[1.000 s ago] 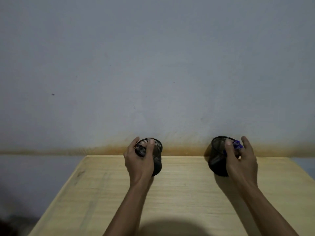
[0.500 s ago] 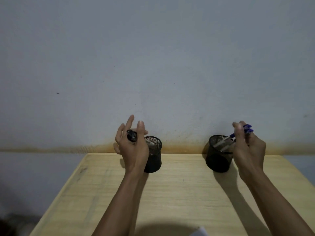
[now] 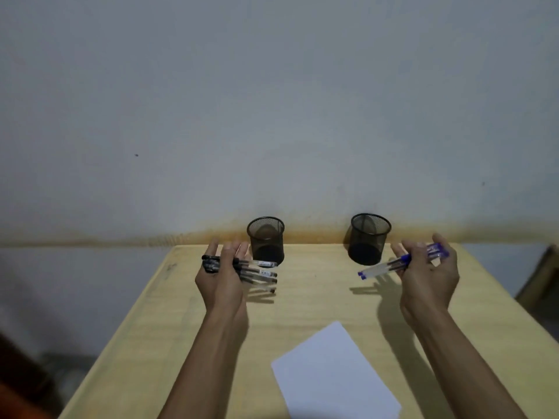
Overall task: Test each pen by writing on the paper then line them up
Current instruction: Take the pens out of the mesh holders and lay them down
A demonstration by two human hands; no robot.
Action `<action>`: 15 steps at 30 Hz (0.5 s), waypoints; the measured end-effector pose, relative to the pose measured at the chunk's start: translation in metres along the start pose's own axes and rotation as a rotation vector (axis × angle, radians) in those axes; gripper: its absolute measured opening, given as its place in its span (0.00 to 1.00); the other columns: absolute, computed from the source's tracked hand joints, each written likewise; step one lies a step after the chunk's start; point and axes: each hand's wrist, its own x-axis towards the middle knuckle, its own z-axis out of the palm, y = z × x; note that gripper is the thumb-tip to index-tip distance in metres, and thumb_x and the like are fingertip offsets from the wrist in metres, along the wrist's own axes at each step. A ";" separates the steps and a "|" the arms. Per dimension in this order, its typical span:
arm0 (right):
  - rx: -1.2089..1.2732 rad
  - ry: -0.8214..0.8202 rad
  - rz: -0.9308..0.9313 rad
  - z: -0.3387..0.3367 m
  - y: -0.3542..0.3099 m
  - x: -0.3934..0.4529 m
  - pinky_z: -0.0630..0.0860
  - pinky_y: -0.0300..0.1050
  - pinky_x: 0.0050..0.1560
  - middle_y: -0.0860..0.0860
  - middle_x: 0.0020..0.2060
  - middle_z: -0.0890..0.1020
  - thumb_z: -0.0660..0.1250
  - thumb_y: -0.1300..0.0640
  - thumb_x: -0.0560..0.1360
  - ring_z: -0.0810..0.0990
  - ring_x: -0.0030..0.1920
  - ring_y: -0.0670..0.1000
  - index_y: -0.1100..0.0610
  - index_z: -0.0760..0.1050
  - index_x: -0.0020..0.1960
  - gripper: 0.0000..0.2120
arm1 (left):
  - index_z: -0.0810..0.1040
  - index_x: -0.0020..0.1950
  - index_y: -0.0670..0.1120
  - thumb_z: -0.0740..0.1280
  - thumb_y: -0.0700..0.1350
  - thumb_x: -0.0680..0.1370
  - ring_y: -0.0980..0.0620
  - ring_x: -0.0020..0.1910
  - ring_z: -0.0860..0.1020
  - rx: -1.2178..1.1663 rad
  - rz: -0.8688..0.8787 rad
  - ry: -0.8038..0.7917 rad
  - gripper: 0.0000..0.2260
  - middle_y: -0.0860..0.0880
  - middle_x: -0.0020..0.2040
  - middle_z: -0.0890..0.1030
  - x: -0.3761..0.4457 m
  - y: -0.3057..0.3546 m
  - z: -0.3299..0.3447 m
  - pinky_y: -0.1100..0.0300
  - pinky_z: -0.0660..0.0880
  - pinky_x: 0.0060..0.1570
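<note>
My left hand holds a bunch of black-capped clear pens level, their tips pointing right, just above the wooden table. A bunch of blue-capped clear pens sits in my right hand, tips pointing left. Two black mesh pen cups stand at the table's far edge: the left cup behind my left hand, the right cup left of my right hand. Both look empty. A white sheet of paper lies near the front, between my forearms.
A grey wall with a rusty stain line rises right behind the table. The table's left edge runs diagonally toward the bottom left. A dark object stands beyond the table's right side.
Both hands lifted the pen bunches out of the cups and drew them back and down over the table. My view tilted down, so the paper came into sight.
</note>
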 end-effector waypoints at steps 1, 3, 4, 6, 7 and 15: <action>-0.021 0.015 0.003 -0.007 0.004 -0.003 0.80 0.56 0.63 0.56 0.54 0.84 0.63 0.60 0.84 0.87 0.52 0.54 0.49 0.67 0.71 0.18 | 0.67 0.75 0.46 0.67 0.36 0.80 0.44 0.54 0.84 0.012 0.006 0.027 0.24 0.38 0.57 0.82 -0.001 -0.005 -0.007 0.53 0.81 0.51; -0.070 0.037 0.012 -0.021 0.013 -0.007 0.80 0.56 0.62 0.53 0.52 0.83 0.63 0.61 0.83 0.87 0.50 0.52 0.47 0.62 0.75 0.24 | 0.66 0.76 0.53 0.69 0.35 0.79 0.46 0.52 0.85 0.047 0.024 0.068 0.28 0.42 0.54 0.83 -0.002 -0.013 -0.019 0.52 0.81 0.48; -0.100 0.051 0.016 -0.026 0.016 -0.008 0.80 0.56 0.62 0.53 0.52 0.83 0.64 0.61 0.83 0.87 0.50 0.52 0.46 0.61 0.76 0.25 | 0.65 0.76 0.55 0.69 0.36 0.79 0.48 0.51 0.85 0.081 0.038 0.084 0.29 0.44 0.52 0.84 -0.003 -0.016 -0.023 0.51 0.81 0.49; -0.141 0.101 0.026 -0.032 0.022 -0.009 0.81 0.56 0.59 0.53 0.52 0.82 0.64 0.61 0.83 0.87 0.48 0.54 0.47 0.64 0.74 0.23 | 0.63 0.75 0.59 0.69 0.37 0.80 0.51 0.50 0.86 0.140 0.066 0.109 0.29 0.46 0.51 0.84 -0.003 -0.022 -0.029 0.50 0.81 0.52; -0.139 0.131 0.039 -0.034 0.026 -0.009 0.82 0.56 0.58 0.54 0.50 0.82 0.64 0.62 0.82 0.87 0.48 0.55 0.47 0.66 0.72 0.21 | 0.63 0.74 0.59 0.69 0.38 0.80 0.52 0.50 0.85 0.161 0.074 0.125 0.28 0.47 0.51 0.84 -0.001 -0.025 -0.032 0.51 0.81 0.53; -0.366 0.194 0.074 -0.053 0.039 -0.009 0.79 0.48 0.60 0.54 0.50 0.84 0.77 0.56 0.74 0.83 0.49 0.54 0.57 0.79 0.58 0.15 | 0.72 0.69 0.58 0.76 0.39 0.74 0.49 0.52 0.84 0.298 0.020 0.208 0.28 0.47 0.54 0.85 0.019 -0.034 -0.046 0.47 0.79 0.60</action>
